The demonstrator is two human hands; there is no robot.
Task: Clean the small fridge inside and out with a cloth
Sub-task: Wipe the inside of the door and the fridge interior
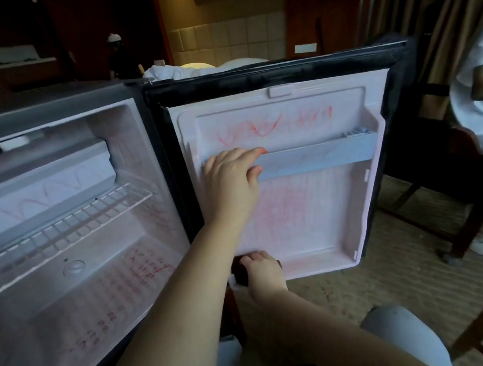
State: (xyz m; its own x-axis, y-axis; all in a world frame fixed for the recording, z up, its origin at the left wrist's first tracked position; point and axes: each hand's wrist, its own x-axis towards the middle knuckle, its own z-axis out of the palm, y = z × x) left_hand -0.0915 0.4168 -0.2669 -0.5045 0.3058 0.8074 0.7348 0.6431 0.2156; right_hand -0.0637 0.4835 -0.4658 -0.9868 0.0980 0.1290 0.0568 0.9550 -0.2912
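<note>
The small fridge (66, 293) stands open, with red scribbles on its white floor and back. Its door (313, 219) is swung out to the right, and red marks cover the inner liner above and below a pale blue shelf rail (321, 155). My left hand (231, 181) grips the rail's left end, fingers over the top and thumb underneath. My right hand (264, 273) is curled round the door's dark lower left corner, where a small bit of white shows under the fingers. I cannot tell whether that is a cloth.
A wire shelf (67, 226) crosses the fridge's inside. Another person in white sits on a wooden chair (464, 217) at the right, close to the door's edge. Patterned carpet (395, 279) lies below, and my knee (401, 330) is at the bottom right.
</note>
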